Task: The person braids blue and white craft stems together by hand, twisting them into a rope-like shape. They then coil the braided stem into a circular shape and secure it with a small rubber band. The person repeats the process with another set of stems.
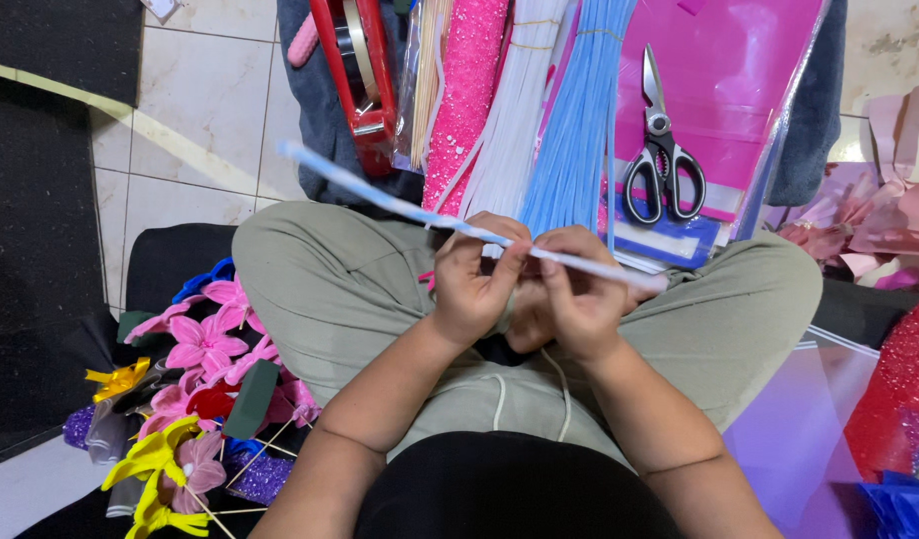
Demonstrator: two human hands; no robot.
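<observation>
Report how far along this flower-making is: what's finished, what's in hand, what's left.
Done: a pile of finished pink, yellow and blue flowers lies beside the person's knee. In hand: the left hand and right hand both pinch one pale blue-and-white stick held across the lap. Left: bundles of blue sticks and white sticks sit unused beside the scissors.

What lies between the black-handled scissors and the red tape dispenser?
Head view: bundles of light blue sticks, white sticks and a pink glitter roll separate scissors from dispenser.
</observation>
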